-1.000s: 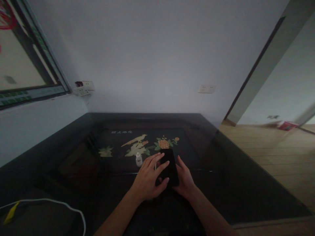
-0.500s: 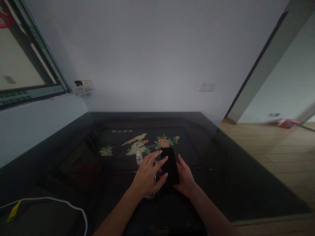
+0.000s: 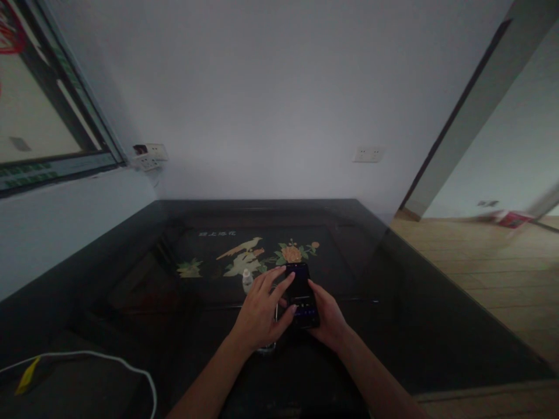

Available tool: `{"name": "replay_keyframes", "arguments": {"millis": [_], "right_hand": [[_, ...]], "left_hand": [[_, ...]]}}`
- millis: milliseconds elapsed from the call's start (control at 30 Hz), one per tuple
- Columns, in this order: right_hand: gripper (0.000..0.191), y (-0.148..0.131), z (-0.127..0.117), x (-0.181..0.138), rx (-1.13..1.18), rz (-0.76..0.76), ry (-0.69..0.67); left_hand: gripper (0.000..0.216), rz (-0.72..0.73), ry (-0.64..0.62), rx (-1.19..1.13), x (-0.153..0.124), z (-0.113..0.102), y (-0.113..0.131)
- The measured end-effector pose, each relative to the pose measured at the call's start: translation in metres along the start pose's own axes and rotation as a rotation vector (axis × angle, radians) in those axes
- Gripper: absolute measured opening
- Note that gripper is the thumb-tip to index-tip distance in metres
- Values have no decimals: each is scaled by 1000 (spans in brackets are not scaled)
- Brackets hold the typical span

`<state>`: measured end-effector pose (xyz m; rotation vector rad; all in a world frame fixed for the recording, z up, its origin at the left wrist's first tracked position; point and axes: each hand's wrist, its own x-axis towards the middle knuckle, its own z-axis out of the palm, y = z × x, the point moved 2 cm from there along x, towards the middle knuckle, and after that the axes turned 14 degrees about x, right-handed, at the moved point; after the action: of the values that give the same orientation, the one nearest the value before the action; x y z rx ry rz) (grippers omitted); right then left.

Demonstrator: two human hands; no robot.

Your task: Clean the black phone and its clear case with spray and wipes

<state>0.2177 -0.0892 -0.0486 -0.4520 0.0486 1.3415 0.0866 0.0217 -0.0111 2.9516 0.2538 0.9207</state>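
A black smartphone (image 3: 300, 282) is tilted above the dark table, its screen lit with small icons and a bluish row near the bottom. My right hand (image 3: 329, 314) grips it along the right edge, thumb against the side. Over the left part of the screen, my left hand (image 3: 261, 308) spreads its fingers, with fingertips on or just above the glass. A small white bottle (image 3: 247, 279) stands just beyond my left hand. Something with a shiny rim (image 3: 267, 349) is mostly covered by the left hand; its kind is hidden.
The glossy black table (image 3: 393, 326) bears an inlaid bird and flower picture (image 3: 244, 256). A white cable (image 3: 105, 356) with a yellow tag (image 3: 28, 375) curves at the lower left. Wall sockets (image 3: 368, 154) are beyond the table, and a window (image 3: 48, 116) is at left.
The phone's screen has gone from dark to lit. My right thumb has closed in against the phone's edge. The left hand has barely moved.
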Motion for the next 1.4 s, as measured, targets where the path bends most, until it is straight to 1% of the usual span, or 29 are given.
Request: {"name": "replay_keyframes", "arguments": {"millis": [67, 133, 233, 333, 467, 633, 800, 867, 1000, 1100, 1300, 1400], "right_hand": [[34, 1, -2, 1, -13, 6, 60], [35, 2, -5, 1, -20, 13, 83], [37, 1, -5, 0, -13, 5, 48], [38, 0, -1, -2, -3, -10, 23], [46, -1, 5, -3, 8, 11, 33], [52, -2, 1, 0, 28, 28, 41], [48, -1, -4, 3, 24, 45, 14], [50, -1, -4, 4, 29, 51, 6], [48, -1, -1, 2, 37, 46, -6], [46, -2, 1, -1, 35, 22, 16], [42, -2, -4, 2, 13, 9, 31], [42, -2, -5, 2, -1, 11, 44]], "left_hand": [[61, -33, 23, -20, -1, -1, -3], [60, -67, 34, -42, -1, -1, -6], [59, -91, 33, -80, -3, 0, -8], [52, -124, 53, -128, -3, 2, -10], [44, -222, 87, -191, -3, 4, -12], [42, -279, 84, -296, -2, 5, -12], [44, -297, 54, -473, -4, 11, -17], [44, -305, 37, -509, -4, 14, -20], [44, -311, 21, -527, -4, 16, -21], [46, -311, 20, -529, -4, 14, -19], [45, -330, 30, -524, -4, 13, -19], [45, -357, 27, -603, -4, 17, -20]]}}
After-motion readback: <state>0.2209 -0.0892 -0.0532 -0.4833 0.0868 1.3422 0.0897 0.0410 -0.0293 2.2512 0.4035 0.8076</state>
